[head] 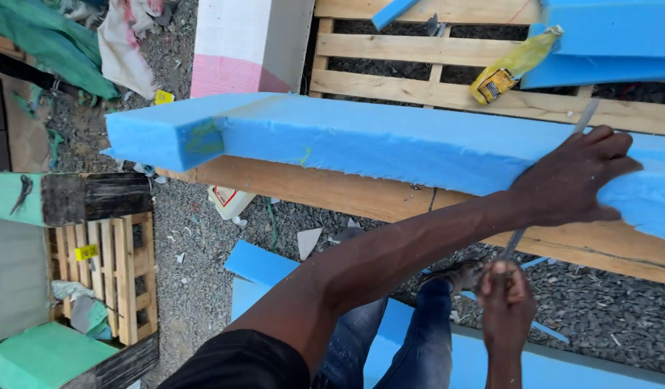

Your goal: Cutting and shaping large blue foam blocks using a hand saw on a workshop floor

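Across the middle of the frame, from left to the right edge, lies a long blue foam board [390, 144], resting on a wooden pallet [433, 47] whose slats fill the upper centre and whose front plank runs below the foam. More blue foam [613, 39] sits at the upper right corner, and another blue sheet [275, 277] lies on the gravel ground [195, 238] at the lower centre, partly under the person's jeans-clad legs [397, 338]. At the upper centre stands a white and pink block [250, 47]. At the lower left sits a smaller wooden pallet [120, 277] with a green foam block [44, 353] at the bottom left corner.

The person's left hand [570, 184] reaches across to the right side of the frame and lies flat on the blue foam board, fingers spread and pressing its top and front edge. The right hand [505, 302], at the lower right, is closed around the lower end of a thin grey blade [585, 115], which passes up behind the left hand and sticks out above the foam at the right. Whether the blade is cutting into the foam cannot be told.

A yellow tape measure [494, 85] lies on the pallet slat at the upper right, just beside the upper foam.
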